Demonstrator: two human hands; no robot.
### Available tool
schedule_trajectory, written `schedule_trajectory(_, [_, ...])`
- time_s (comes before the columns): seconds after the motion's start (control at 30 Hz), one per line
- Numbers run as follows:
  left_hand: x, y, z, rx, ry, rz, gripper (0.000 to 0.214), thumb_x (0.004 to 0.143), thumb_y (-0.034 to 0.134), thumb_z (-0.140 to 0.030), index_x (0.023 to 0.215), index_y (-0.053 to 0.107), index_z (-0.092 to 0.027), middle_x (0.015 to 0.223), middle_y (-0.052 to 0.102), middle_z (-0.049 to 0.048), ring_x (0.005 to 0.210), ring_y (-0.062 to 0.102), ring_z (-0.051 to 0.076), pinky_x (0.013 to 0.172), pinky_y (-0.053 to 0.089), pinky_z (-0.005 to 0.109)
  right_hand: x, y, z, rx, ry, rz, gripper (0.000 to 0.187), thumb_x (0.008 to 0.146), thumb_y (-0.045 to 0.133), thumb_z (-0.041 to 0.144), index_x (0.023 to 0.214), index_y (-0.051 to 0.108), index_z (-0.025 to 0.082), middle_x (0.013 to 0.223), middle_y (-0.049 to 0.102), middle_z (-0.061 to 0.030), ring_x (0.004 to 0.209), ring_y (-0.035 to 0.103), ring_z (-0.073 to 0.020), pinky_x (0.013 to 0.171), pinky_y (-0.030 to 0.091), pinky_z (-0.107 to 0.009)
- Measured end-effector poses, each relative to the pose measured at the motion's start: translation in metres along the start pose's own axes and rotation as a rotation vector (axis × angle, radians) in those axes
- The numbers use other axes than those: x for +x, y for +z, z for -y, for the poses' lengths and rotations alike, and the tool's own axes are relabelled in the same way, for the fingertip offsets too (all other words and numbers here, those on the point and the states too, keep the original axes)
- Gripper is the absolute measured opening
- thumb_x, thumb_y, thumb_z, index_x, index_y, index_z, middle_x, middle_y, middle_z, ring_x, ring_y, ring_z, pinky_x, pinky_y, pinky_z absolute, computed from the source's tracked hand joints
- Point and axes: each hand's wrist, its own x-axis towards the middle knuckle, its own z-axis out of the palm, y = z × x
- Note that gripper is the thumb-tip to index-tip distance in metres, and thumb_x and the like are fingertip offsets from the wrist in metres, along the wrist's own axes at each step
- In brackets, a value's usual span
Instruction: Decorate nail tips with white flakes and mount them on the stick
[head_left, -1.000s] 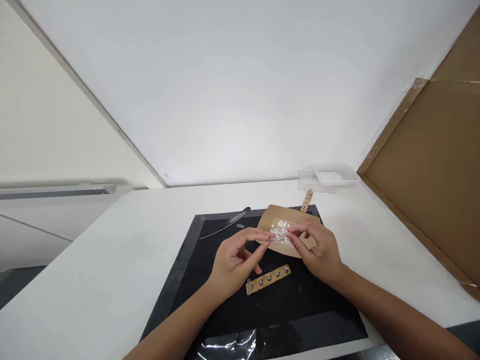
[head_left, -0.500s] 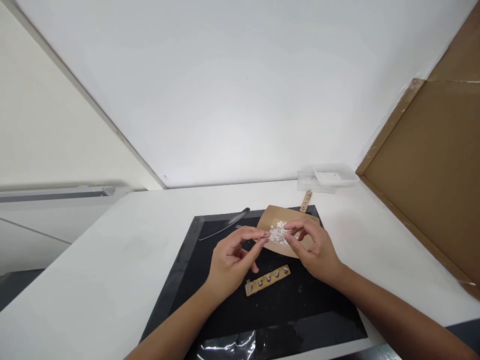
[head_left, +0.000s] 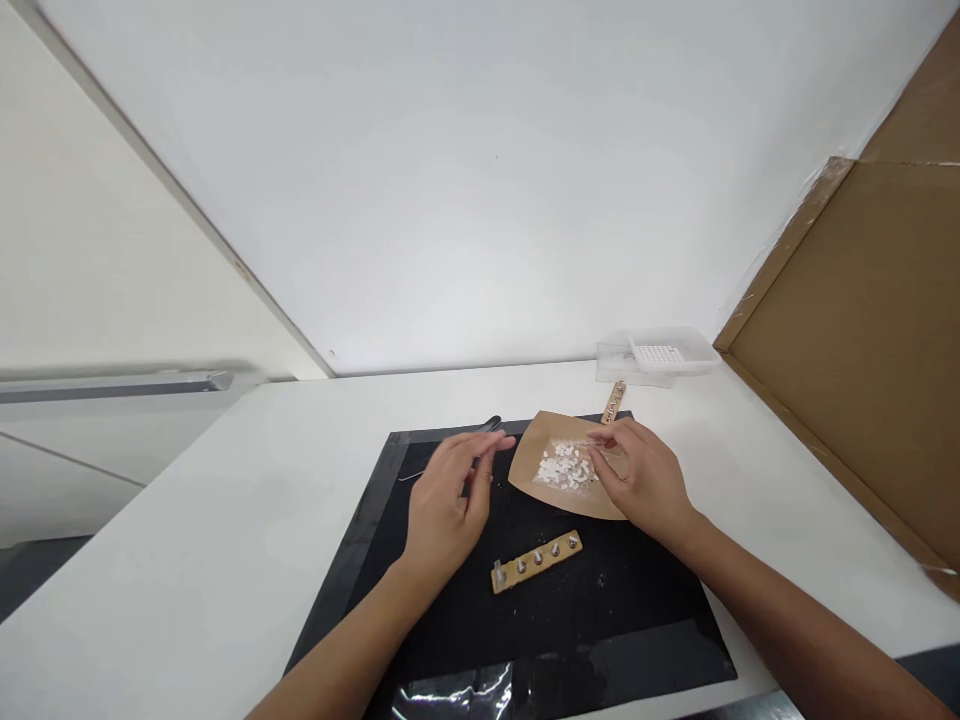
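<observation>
My left hand (head_left: 448, 495) is over the dark mat, left of a brown paper tray (head_left: 534, 470). Its thumb presses against the fingers; whatever may be between them is too small to make out. Above the tray's right side, my right hand (head_left: 645, 475) pinches a thin clear piece (head_left: 579, 443) that is hard to see. Small white pieces (head_left: 566, 468) lie heaped in the tray. Nearer to me is a wooden strip (head_left: 537, 562) with several metal pegs and a clear piece standing at its left end. Tweezers (head_left: 491, 424) are partly hidden behind my left hand.
A black mat (head_left: 592, 620) covers part of the white table (head_left: 300, 480). Behind it are a second small wooden strip (head_left: 613, 402) and a clear plastic box (head_left: 694, 352). A brown cardboard panel (head_left: 855, 350) stands at the right, with a white wall (head_left: 480, 200) behind.
My hands have moved apart. The left went leftward, away from the tray, and its fingers straightened; the right moved slightly right, still pinching. More of the white pieces now shows.
</observation>
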Motion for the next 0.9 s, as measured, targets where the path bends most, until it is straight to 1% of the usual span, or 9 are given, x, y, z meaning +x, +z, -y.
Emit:
schedule_trajectory(0.07, [0.004, -0.002, 0.01, 0.128, -0.021, -0.036, 0.031, 0.109, 0.049, -0.023, 0.137, 0.063, -0.023, 0.122, 0.08, 0.0083, 0.122, 0.071, 0.026, 0.088, 0.067, 0.039, 0.001, 0.002, -0.006, -0.089, -0.018, 0.027, 0.018, 0.1, 0.066, 0.029, 0.116, 0.072, 0.023, 0.104, 0.074, -0.0077, 0.1, 0.071, -0.0276, 0.087, 0.059, -0.044])
schedule_trajectory(0.17, [0.008, -0.004, 0.032, 0.343, -0.046, -0.019, 0.04, 0.109, 0.041, -0.019, 0.146, 0.056, -0.018, 0.126, 0.078, 0.012, 0.148, 0.054, 0.033, 0.114, 0.054, 0.057, 0.001, 0.002, -0.01, -0.109, -0.031, 0.017, 0.019, 0.1, 0.064, 0.028, 0.117, 0.071, 0.023, 0.108, 0.074, -0.0085, 0.103, 0.071, -0.029, 0.09, 0.059, -0.048])
schedule_trajectory(0.23, [0.007, -0.004, 0.047, 0.446, -0.049, 0.081, 0.045, 0.106, 0.037, -0.014, 0.147, 0.055, -0.012, 0.123, 0.078, 0.0157, 0.157, 0.042, 0.037, 0.12, 0.047, 0.063, 0.0, 0.001, -0.009, -0.087, -0.031, -0.006, 0.015, 0.103, 0.061, 0.028, 0.114, 0.071, 0.024, 0.108, 0.076, -0.0076, 0.103, 0.072, -0.0283, 0.09, 0.059, -0.047])
schedule_trajectory(0.27, [0.006, -0.003, 0.052, 0.495, -0.054, 0.141, 0.046, 0.105, 0.037, -0.014, 0.147, 0.056, -0.009, 0.122, 0.078, 0.0174, 0.155, 0.044, 0.039, 0.122, 0.043, 0.067, 0.0, 0.001, -0.009, -0.072, -0.025, -0.021, 0.015, 0.105, 0.06, 0.028, 0.114, 0.071, 0.024, 0.106, 0.077, -0.0069, 0.101, 0.072, -0.0276, 0.088, 0.059, -0.045])
schedule_trajectory(0.37, [0.002, -0.002, 0.059, 0.629, -0.167, 0.231, 0.046, 0.106, 0.044, -0.03, 0.141, 0.061, -0.006, 0.137, 0.071, 0.0245, 0.154, 0.04, 0.051, 0.114, 0.045, 0.074, -0.001, -0.002, -0.005, -0.02, 0.02, -0.063, 0.021, 0.107, 0.059, 0.033, 0.124, 0.068, 0.026, 0.096, 0.078, -0.0036, 0.088, 0.074, -0.0237, 0.079, 0.06, -0.039])
schedule_trajectory(0.43, [0.001, -0.002, 0.056, 0.661, -0.199, 0.3, 0.046, 0.106, 0.046, -0.037, 0.138, 0.064, -0.01, 0.147, 0.064, 0.0237, 0.157, 0.033, 0.054, 0.109, 0.05, 0.073, -0.002, -0.003, -0.002, 0.025, 0.051, -0.086, 0.026, 0.108, 0.059, 0.037, 0.131, 0.066, 0.026, 0.09, 0.078, -0.0017, 0.079, 0.074, -0.0208, 0.07, 0.059, -0.034])
schedule_trajectory(0.53, [0.002, -0.003, 0.047, 0.659, -0.133, 0.383, 0.041, 0.105, 0.047, -0.036, 0.134, 0.067, -0.016, 0.152, 0.062, 0.0188, 0.158, 0.033, 0.048, 0.11, 0.052, 0.067, -0.004, -0.005, 0.003, 0.122, 0.089, -0.097, 0.027, 0.11, 0.054, 0.041, 0.13, 0.065, 0.025, 0.078, 0.077, 0.0014, 0.066, 0.074, -0.0169, 0.061, 0.056, -0.028])
schedule_trajectory(0.67, [0.002, -0.005, 0.044, 0.687, -0.065, 0.445, 0.033, 0.103, 0.052, -0.033, 0.125, 0.072, -0.019, 0.152, 0.061, 0.0176, 0.156, 0.04, 0.045, 0.111, 0.052, 0.062, -0.009, -0.01, 0.008, 0.221, 0.19, -0.056, 0.031, 0.114, 0.043, 0.043, 0.13, 0.061, 0.024, 0.052, 0.062, 0.0087, 0.04, 0.061, -0.0132, 0.049, 0.049, -0.025])
schedule_trajectory(0.9, [0.001, -0.002, 0.054, 0.782, -0.061, 0.505, 0.032, 0.103, 0.055, -0.026, 0.126, 0.077, -0.024, 0.147, 0.064, 0.0159, 0.153, 0.042, 0.045, 0.113, 0.048, 0.063, -0.014, -0.012, 0.013, 0.217, 0.111, -0.063, 0.034, 0.11, 0.042, 0.035, 0.139, 0.05, 0.02, 0.051, 0.049, 0.0099, 0.041, 0.051, -0.0151, 0.046, 0.039, -0.027])
